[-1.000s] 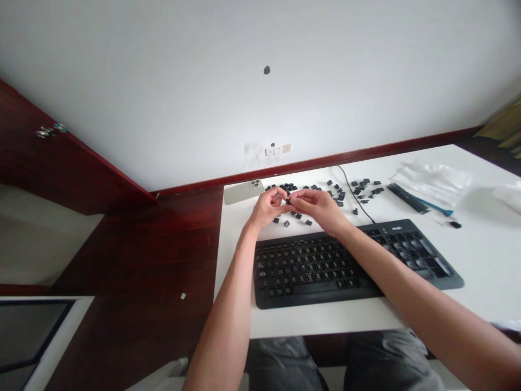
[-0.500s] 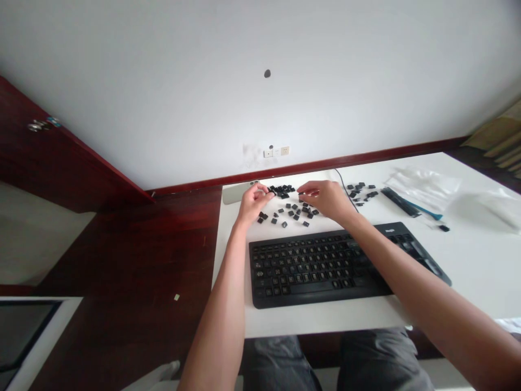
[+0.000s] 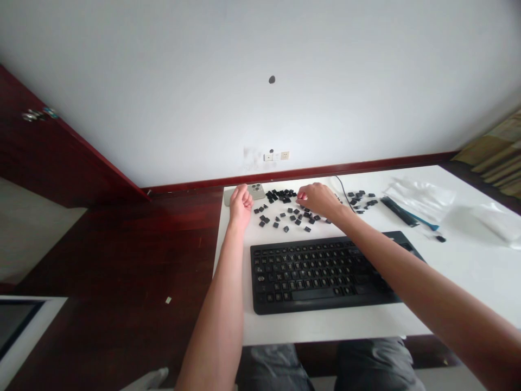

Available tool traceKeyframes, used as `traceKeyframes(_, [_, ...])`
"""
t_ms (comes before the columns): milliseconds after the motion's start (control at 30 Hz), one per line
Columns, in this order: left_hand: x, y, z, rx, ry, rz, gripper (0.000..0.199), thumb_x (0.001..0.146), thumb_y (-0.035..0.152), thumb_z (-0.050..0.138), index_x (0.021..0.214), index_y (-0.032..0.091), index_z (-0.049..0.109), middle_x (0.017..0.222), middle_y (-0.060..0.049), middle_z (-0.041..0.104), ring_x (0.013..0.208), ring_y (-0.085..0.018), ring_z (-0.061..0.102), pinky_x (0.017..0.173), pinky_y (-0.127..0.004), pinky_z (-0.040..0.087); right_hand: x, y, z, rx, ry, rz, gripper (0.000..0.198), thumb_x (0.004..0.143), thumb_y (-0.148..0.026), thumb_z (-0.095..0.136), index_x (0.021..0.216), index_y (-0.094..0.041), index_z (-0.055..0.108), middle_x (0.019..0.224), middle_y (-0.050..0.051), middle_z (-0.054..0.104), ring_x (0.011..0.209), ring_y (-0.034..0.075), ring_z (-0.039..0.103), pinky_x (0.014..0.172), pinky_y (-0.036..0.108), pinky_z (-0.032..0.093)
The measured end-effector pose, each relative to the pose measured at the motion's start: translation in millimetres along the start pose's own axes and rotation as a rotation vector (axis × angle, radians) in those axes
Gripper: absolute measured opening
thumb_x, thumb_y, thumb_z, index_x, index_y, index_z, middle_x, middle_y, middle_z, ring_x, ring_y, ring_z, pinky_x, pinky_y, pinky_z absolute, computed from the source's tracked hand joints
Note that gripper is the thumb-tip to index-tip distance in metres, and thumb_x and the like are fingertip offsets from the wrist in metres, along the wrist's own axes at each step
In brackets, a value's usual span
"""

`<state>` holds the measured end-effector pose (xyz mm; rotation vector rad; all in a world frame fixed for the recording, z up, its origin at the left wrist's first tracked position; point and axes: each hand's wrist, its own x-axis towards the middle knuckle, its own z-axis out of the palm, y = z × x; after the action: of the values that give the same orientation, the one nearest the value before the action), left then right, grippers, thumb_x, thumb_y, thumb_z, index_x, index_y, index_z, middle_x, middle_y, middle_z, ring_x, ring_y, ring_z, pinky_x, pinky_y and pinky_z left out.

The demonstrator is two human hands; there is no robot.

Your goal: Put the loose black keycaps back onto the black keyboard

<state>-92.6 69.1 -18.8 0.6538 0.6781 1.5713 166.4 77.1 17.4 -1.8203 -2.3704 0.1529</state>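
My left hand [image 3: 241,202] is raised over the phone [image 3: 258,190] at the table's back left corner. Its fingers are curled closed, and anything inside them is hidden. Loose black keycaps lie to the right of it, with a dense pile of keycaps [image 3: 280,194] at the back and scattered keycaps [image 3: 292,218] nearer to me. My right hand [image 3: 319,199] is low over the right side of these keycaps, fingers bent and pressed together. What its fingertips hold, if anything, I cannot make out. The black keyboard [image 3: 313,294] lies in front, partly under my right forearm.
More keycaps [image 3: 362,200] lie right of a dark cable [image 3: 345,191]. Farther right are a black strip [image 3: 398,212], a blue tool [image 3: 427,223], a small black piece [image 3: 440,238] and clear plastic bags [image 3: 423,194]. The white table [image 3: 325,327] ends at the left above a dark red floor.
My left hand has moved left, away from the keycap pile, and its fingers have curled closed. My right hand has shifted slightly left and turned, with its fingers drawn in. The view has tilted slightly.
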Motion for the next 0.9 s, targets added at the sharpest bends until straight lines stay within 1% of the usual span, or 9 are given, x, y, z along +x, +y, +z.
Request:
traceKeyframes(100, [1.6, 0.6, -0.7, -0.024, -0.002, -0.005, 0.054, 0.08, 0.034, 0.088, 0.073, 0.021, 0.035, 0.056, 0.011, 0.023, 0.045, -0.005, 0.022, 0.046, -0.023, 0.02, -8.2, -2.3, 0.3, -0.015, -0.021, -0.025, 0.015, 0.087, -0.03, 0.071, 0.094, -0.022, 0.083, 0.087, 0.008, 0.082, 0.077, 0.026, 0.073, 0.072, 0.037, 0.055])
traceKeyframes(233, [4.1, 0.1, -1.0, -0.074, 0.012, -0.028, 0.055, 0.08, 0.033, 0.088, 0.073, 0.021, 0.035, 0.055, 0.012, 0.022, 0.044, -0.005, 0.022, 0.046, -0.023, 0.019, -13.6, 1.4, -5.0, 0.0, -0.047, -0.043, 0.017, 0.088, -0.035, 0.073, 0.094, -0.023, 0.084, 0.088, 0.007, 0.082, 0.077, 0.026, 0.073, 0.074, 0.038, 0.055])
traceKeyframes(333, [5.0, 0.9, -1.3, -0.091, 0.013, -0.05, 0.051, 0.081, 0.032, 0.088, 0.073, 0.021, 0.038, 0.054, 0.012, 0.022, 0.044, -0.005, 0.021, 0.045, -0.023, 0.019, -4.7, 12.8, -13.7, 0.064, -0.004, -0.033, 0.017, 0.091, -0.029, 0.069, 0.096, -0.023, 0.084, 0.092, 0.006, 0.083, 0.079, 0.025, 0.074, 0.073, 0.037, 0.055])
traceKeyframes(433, [5.3, 2.3, -2.1, -0.111, 0.008, -0.07, 0.044, 0.082, 0.031, 0.085, 0.074, 0.021, 0.043, 0.054, 0.011, 0.021, 0.044, -0.005, 0.022, 0.046, -0.023, 0.02, 11.4, 25.9, -20.1, 0.108, 0.059, -0.046, 0.02, 0.09, -0.023, 0.066, 0.097, -0.022, 0.085, 0.098, 0.007, 0.083, 0.086, 0.026, 0.075, 0.079, 0.039, 0.057])
traceKeyframes(533, [6.3, 2.5, -3.7, -0.133, 0.006, -0.085, 0.038, 0.083, 0.03, 0.083, 0.075, 0.021, 0.047, 0.054, 0.011, 0.021, 0.044, -0.005, 0.021, 0.045, -0.023, 0.02, 24.7, 33.1, -18.2, 0.158, 0.024, -0.103, 0.02, 0.088, -0.024, 0.069, 0.099, -0.023, 0.085, 0.106, 0.007, 0.083, 0.091, 0.026, 0.075, 0.085, 0.042, 0.058])
traceKeyframes(667, [8.3, 1.2, -6.0, -0.151, 0.005, -0.101, 0.03, 0.085, 0.03, 0.08, 0.078, 0.021, 0.052, 0.054, 0.011, 0.021, 0.044, -0.006, 0.022, 0.045, -0.024, 0.021, 31.5, 33.4, -6.7, 0.196, -0.034, -0.183, 0.024, 0.089, -0.029, 0.072, 0.109, -0.022, 0.083, 0.114, 0.008, 0.081, 0.095, 0.024, 0.075, 0.09, 0.042, 0.059])
traceKeyframes(767, [8.9, 0.7, -6.3, -0.142, 0.011, -0.107, 0.028, 0.086, 0.03, 0.08, 0.079, 0.021, 0.054, 0.054, 0.011, 0.021, 0.043, -0.006, 0.023, 0.045, -0.024, 0.022, 31.6, 32.8, -0.9, 0.179, -0.069, -0.202, 0.026, 0.09, -0.032, 0.072, 0.111, -0.022, 0.082, 0.113, 0.009, 0.082, 0.093, 0.024, 0.075, 0.085, 0.039, 0.059])
traceKeyframes(900, [8.6, 1.0, -5.1, -0.142, 0.03, -0.112, 0.028, 0.085, 0.031, 0.079, 0.078, 0.02, 0.054, 0.054, 0.011, 0.022, 0.043, -0.006, 0.023, 0.045, -0.024, 0.023, 28.4, 32.0, -2.6, 0.131, -0.106, -0.213, 0.021, 0.091, -0.03, 0.069, 0.106, -0.022, 0.082, 0.106, 0.008, 0.082, 0.082, 0.022, 0.074, 0.075, 0.037, 0.056])
